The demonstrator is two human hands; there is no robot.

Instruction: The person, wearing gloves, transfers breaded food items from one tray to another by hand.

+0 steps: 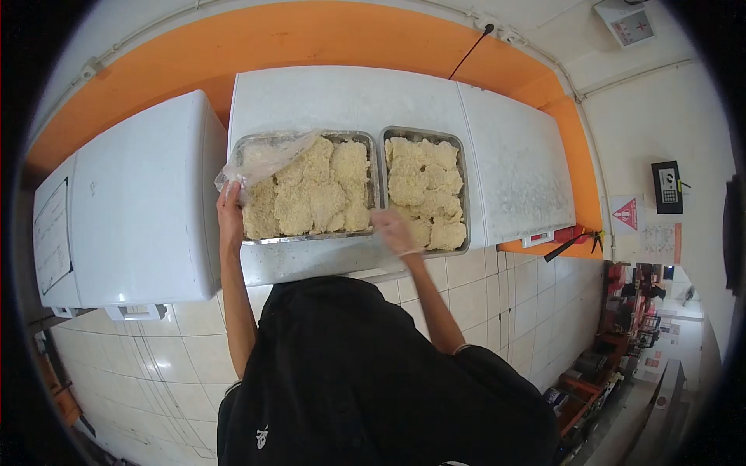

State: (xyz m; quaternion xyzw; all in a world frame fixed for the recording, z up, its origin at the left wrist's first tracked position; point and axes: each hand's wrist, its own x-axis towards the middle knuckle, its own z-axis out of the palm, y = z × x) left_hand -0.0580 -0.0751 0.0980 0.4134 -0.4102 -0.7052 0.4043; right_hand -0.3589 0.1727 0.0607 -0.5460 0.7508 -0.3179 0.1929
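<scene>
Two metal trays stand side by side on a white chest freezer, both filled with breaded cutlets. Clear plastic film point(274, 163) lies over the back left corner of the left tray point(309, 237); the other breaded cutlets point(309, 192) there are uncovered. My left hand point(231, 212) grips the film's edge at that tray's left side. My right hand point(396, 230) is blurred, over the gap between the trays, near the front left of the right tray point(467, 192). Its fingers look curled, but whether they hold anything is unclear. The right tray's breaded cutlets point(425, 180) show no film.
The freezer lid point(349, 93) extends behind the trays and rightward to a second lid section point(518, 169). Another white freezer point(140, 198) stands at the left. A fire extinguisher point(574, 236) is by the right end. A black cable point(471, 52) hangs from a wall socket.
</scene>
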